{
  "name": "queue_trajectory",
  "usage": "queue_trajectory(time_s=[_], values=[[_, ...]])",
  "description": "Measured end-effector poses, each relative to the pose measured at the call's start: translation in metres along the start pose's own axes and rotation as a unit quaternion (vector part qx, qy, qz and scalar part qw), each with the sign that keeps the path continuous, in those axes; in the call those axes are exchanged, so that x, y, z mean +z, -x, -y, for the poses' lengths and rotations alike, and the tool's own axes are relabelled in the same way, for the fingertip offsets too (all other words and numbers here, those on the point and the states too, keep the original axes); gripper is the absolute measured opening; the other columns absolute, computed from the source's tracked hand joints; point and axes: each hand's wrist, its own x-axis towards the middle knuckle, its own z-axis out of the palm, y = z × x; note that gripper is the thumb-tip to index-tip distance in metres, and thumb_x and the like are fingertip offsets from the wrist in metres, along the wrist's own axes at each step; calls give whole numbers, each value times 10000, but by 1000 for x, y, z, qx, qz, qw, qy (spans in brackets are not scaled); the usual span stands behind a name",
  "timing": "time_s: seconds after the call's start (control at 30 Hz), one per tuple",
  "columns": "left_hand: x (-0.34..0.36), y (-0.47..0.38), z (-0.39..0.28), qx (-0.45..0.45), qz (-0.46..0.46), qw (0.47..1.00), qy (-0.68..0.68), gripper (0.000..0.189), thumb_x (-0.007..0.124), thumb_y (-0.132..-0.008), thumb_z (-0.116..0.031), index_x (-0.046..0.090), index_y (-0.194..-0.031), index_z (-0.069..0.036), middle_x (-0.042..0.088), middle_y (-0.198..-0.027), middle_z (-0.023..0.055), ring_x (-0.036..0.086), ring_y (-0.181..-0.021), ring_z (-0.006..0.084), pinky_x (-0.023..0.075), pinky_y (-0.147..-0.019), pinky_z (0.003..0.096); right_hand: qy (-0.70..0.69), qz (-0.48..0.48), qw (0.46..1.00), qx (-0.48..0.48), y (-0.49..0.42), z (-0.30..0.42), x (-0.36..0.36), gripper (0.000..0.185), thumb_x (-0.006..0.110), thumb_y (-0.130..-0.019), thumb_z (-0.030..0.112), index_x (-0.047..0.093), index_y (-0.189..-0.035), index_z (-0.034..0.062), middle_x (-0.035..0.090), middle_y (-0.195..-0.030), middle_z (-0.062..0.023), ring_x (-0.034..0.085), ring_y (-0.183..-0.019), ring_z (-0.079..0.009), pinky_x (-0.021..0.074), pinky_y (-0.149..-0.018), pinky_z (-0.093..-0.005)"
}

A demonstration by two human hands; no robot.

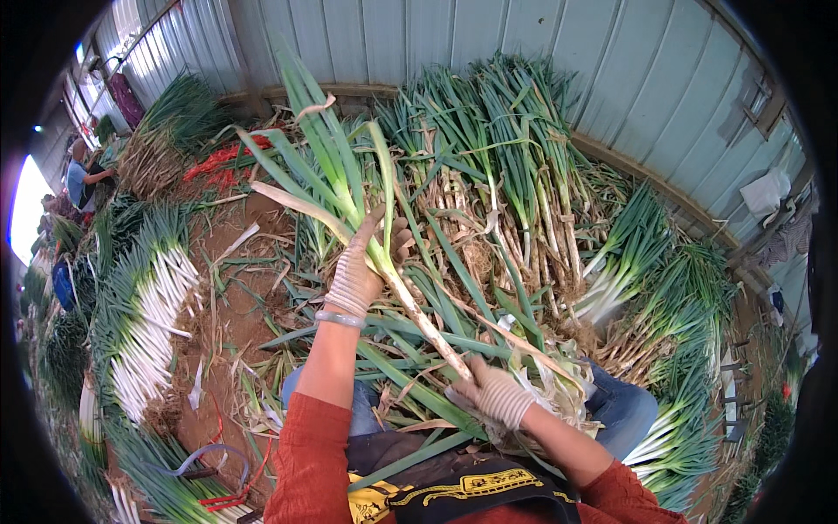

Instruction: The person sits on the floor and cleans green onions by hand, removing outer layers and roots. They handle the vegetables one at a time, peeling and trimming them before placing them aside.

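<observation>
A long green onion (419,314) with broad green leaves and a brownish, unpeeled stalk lies slantwise before me. Around its upper stalk, just below where the leaves fan out, closes my left hand (363,262) in a knitted glove. My right hand (488,393), gloved too, is at the root end of the same stalk; its fingers are blurred, so their grip is unclear. Loose leaves and peeled skins (419,386) cover my lap beneath the onion. Beyond my hands stand unpeeled green onions (530,164) with dry outer skins.
Cleaned white-stalked green onions (154,327) lie in a row at the left. More bunches (681,314) curve round the right. Red netting (226,164) lies at the upper left, with a person (82,177) seated farther off. A corrugated metal wall (445,39) closes the back.
</observation>
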Motion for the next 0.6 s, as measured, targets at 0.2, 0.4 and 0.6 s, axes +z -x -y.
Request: queue_trajectory(time_s=[0.2,0.4,0.6], values=[[-19,2,22,17,104,993,-50,552,612,-936,-449,559,-1300,-37,614,-1152,93,616,-1039,211,542,-849,347,-225,-121,964,-79,-82,52,-25,573,658,-904,336,491,-1311,-32,657,-1000,-131,610,-815,-157,524,-719,-313],[-8,1,38,-2,154,987,-37,642,605,-940,-449,463,-1393,-17,590,-1234,143,628,-1047,256,567,-861,407,-519,-137,841,-68,-121,91,-40,273,697,-883,193,577,-1080,47,628,-889,-19,585,-721,-95,476,-585,-214],[-13,1,38,0,147,988,-48,627,627,-933,-433,474,-1408,-54,565,-1295,107,571,-1140,224,458,-1024,406,-550,-123,822,-79,-130,81,-29,303,672,-904,154,549,-1149,27,636,-960,-55,625,-796,-141,529,-670,-265]])
